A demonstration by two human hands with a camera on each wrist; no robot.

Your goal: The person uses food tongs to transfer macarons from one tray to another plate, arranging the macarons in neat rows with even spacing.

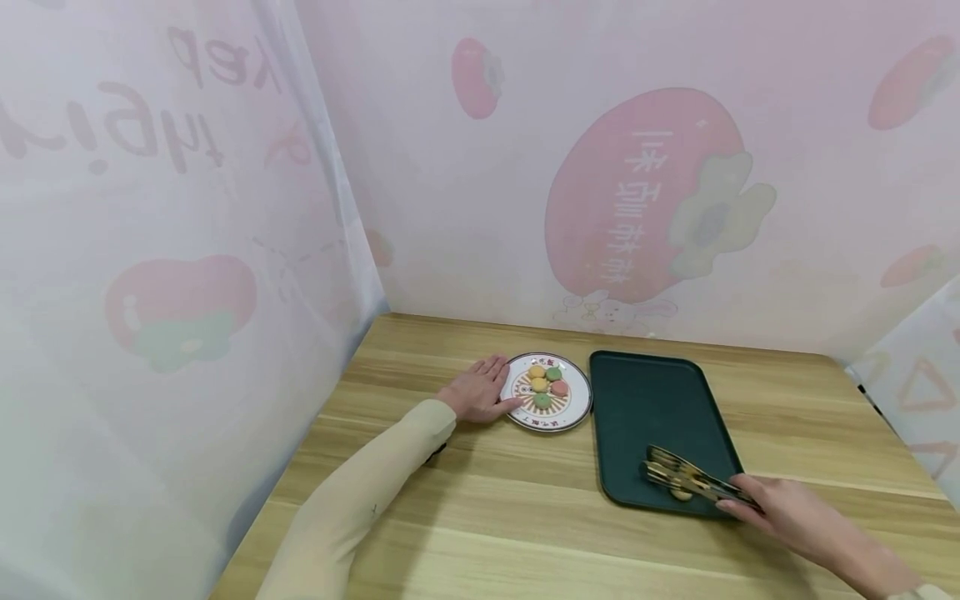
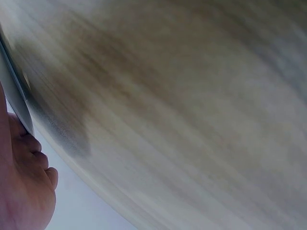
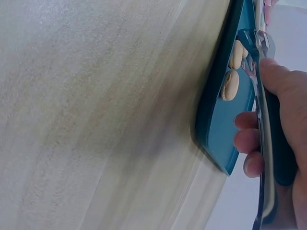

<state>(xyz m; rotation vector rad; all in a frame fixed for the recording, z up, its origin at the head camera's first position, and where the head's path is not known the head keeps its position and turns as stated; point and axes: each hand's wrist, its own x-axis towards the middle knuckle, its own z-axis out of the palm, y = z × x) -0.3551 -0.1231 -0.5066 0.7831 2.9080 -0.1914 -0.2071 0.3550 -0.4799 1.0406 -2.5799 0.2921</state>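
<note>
My left hand (image 1: 480, 392) rests at the left rim of a round white plate (image 1: 577, 388), its fingers straight and its thumb over the rim. Several macarons in yellow, green and pink (image 1: 559, 388) lie on that plate. With my right hand (image 1: 783, 508) I grip a pair of tongs (image 1: 678, 477) by the handles, low over the near end of a dark green tray (image 1: 652, 392). The tong arms stand apart. Under them on the tray a pale macaron (image 1: 681, 494) shows partly; the right wrist view has pale macarons (image 3: 230, 85) beside the tongs.
Plate and tray stand side by side on a wood-grain table (image 1: 487, 517). Printed cloth walls (image 1: 465, 208) enclose the table at the back and the left. More cloth hangs at the right edge.
</note>
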